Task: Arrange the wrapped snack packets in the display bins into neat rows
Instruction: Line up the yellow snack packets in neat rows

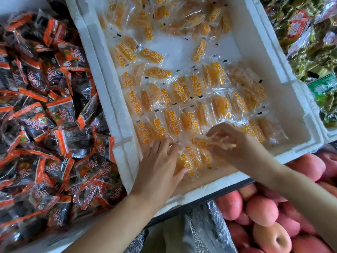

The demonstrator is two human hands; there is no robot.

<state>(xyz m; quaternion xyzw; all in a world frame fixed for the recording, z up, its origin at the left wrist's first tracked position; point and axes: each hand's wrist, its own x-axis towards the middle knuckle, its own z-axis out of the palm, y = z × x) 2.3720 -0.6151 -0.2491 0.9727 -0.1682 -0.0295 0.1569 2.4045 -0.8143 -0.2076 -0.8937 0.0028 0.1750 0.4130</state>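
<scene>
At lower centre of the frame, inside the white bin (102, 73): left hand (160, 161) spread flat on yellow packets (189, 156), right hand (226, 139) pinching one packet (199, 142) just beside; neat rows above.

We get soft, even light, brightest on the white foam bin (264, 57), its far-left rim nearly blown out. Glare streaks the orange packets (171, 123) (the dark packets (54, 114) too). Our right hand (228, 141) is smeared by motion blur; straight lines bow toward the edges.
</scene>
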